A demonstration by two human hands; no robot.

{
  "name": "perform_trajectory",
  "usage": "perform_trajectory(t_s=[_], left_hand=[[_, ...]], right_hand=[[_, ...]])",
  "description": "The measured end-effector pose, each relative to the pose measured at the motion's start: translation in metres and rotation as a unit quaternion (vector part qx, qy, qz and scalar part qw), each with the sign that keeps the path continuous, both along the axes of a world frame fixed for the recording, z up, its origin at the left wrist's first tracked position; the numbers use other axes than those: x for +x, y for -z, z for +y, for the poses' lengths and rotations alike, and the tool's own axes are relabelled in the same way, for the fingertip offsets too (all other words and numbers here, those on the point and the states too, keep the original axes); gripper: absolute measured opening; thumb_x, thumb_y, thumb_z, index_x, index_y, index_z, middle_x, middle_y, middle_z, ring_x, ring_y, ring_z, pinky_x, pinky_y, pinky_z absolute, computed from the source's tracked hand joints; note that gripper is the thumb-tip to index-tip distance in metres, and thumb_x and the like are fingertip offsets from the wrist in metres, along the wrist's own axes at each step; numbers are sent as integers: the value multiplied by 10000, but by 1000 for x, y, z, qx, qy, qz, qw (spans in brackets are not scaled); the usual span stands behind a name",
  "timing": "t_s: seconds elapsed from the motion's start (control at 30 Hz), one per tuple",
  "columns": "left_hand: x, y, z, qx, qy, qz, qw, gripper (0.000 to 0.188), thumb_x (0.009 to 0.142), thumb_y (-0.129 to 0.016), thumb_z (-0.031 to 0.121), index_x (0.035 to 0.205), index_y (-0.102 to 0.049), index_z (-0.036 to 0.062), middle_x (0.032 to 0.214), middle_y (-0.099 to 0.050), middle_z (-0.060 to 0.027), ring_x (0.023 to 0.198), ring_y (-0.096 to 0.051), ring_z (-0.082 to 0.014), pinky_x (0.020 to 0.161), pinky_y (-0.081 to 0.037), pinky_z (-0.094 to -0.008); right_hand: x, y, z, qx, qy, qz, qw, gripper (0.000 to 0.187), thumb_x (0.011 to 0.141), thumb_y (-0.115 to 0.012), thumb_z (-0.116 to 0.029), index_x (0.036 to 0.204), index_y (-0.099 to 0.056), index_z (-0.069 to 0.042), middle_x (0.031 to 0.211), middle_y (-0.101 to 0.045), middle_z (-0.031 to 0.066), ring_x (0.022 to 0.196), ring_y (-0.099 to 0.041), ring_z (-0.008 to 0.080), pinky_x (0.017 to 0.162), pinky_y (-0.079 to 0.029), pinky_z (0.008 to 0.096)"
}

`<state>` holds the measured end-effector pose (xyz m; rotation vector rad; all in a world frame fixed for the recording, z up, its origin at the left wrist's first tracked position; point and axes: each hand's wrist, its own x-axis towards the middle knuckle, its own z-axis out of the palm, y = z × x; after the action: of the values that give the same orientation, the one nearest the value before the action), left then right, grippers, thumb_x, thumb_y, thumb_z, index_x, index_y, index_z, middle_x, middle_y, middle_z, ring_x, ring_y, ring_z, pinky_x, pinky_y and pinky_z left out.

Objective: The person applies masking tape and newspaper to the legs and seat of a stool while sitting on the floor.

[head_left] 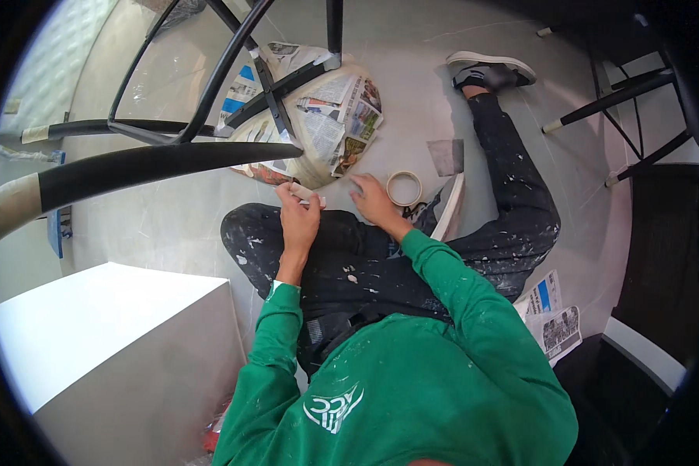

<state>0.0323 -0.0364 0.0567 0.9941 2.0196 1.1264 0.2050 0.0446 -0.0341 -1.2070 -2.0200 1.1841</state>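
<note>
My left hand [299, 216] is closed around a short strip of cream masking tape [306, 194], pinched at the fingertips above my left knee. A small gap to the right, my right hand [377, 203] has its fingers loosely bent and apart, with nothing visible in them. In front of both hands lies a stool seat [316, 159], covered in newspaper sheets and bands of masking tape. Its black legs [171, 163] stick up and out toward the left. A roll of masking tape [404, 189] rests on the floor just beyond my right hand.
A white box-like block [132, 326] stands at my left. More black chair legs [606, 105] reach in from the right. Newspaper sheets [551, 318] lie beside my right thigh. A grey sheet of sandpaper-like material [446, 158] is on the floor near my right leg [512, 171].
</note>
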Motion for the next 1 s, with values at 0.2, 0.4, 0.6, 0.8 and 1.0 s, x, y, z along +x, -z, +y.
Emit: perform_trajectory(t_s=[0.2,0.4,0.6,0.8,1.0], left_hand=[[-6,15,2,3,36,70,997,394,932,-642,95,1207,-375,2,913,-687,-212,786,-735,-312,627,-556,-394],[5,1,7,4,39,-4,999,372,949,-604,84,1223,-372,-12,914,-698,-228,806,-731,-358,683,-559,-426],[0,11,6,-14,68,8,998,383,976,-589,113,1255,-361,-16,923,-707,-224,729,-730,-315,607,-550,-381],[12,8,7,2,78,-97,992,308,1030,-532,141,1255,-366,15,837,-693,-173,591,-670,-215,442,-462,-307],[27,15,11,7,89,-90,992,245,1055,-493,162,1222,-381,22,734,-640,-147,526,-617,-206,438,-450,-325]], right_hand=[[-35,-1,-14,3,45,33,998,551,816,-599,14,1366,-564,8,1334,-551,243,1250,-524,420,1081,-428,437],[-34,-13,-18,11,34,56,998,629,815,-574,34,1437,-530,-49,1355,-545,239,1259,-516,426,1097,-412,443],[-19,1,-9,-71,21,144,987,495,890,-618,-55,1381,-564,-24,1205,-652,178,1145,-600,346,1028,-467,398],[-10,-19,-23,-471,69,238,847,325,954,-712,-265,1183,-658,-41,1062,-705,47,918,-658,120,789,-530,277],[-3,-19,-27,-487,102,278,822,284,940,-739,-250,1147,-661,-71,1052,-708,19,905,-665,101,739,-505,252]])
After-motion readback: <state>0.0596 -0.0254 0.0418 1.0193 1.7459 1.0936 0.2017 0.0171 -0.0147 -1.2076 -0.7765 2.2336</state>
